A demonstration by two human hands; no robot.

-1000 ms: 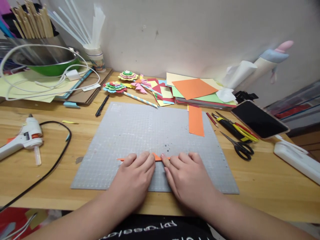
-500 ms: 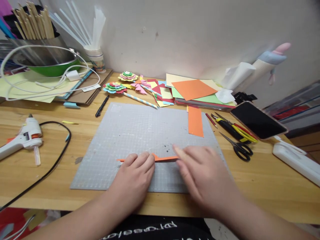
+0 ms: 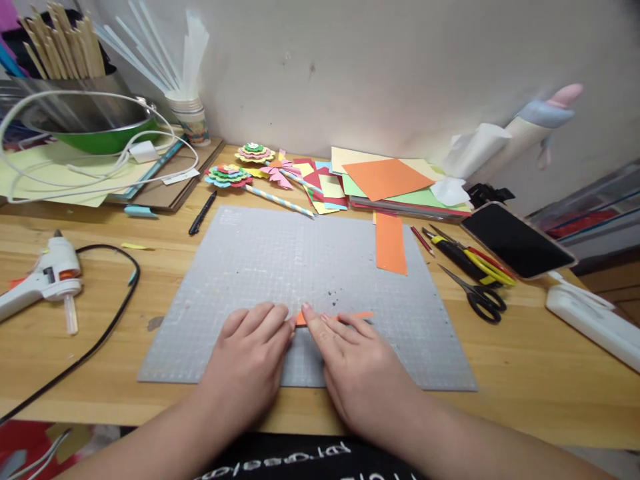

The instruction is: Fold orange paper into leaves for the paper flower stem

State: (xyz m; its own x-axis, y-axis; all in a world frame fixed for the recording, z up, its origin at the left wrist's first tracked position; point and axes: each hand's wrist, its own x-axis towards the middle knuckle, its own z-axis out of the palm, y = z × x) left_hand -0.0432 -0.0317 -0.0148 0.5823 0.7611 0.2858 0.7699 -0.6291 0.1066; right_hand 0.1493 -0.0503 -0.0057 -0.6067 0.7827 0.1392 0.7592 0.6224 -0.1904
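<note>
A thin folded orange paper strip (image 3: 350, 316) lies near the front of the grey cutting mat (image 3: 300, 260). My left hand (image 3: 247, 353) rests palm down over the strip's left part, fingers flat and pressing it. My right hand (image 3: 357, 363) lies beside it, fingers stretched forward on the strip's middle, fingertips nearly meeting those of the left. Only a short orange piece shows between and to the right of the fingers. A second, wider orange strip (image 3: 390, 243) lies at the mat's far right edge.
Black scissors (image 3: 477, 295), cutters and a phone (image 3: 515, 240) lie to the right. A stack of coloured paper (image 3: 395, 183) and paper flowers (image 3: 230, 175) sit at the back. A glue gun (image 3: 43, 280) with black cord is on the left, and a black pen (image 3: 203, 213).
My right hand slid right along the strip, then came back left beside the left hand. The left hand shifted slightly left, and the strip's left end is now covered.
</note>
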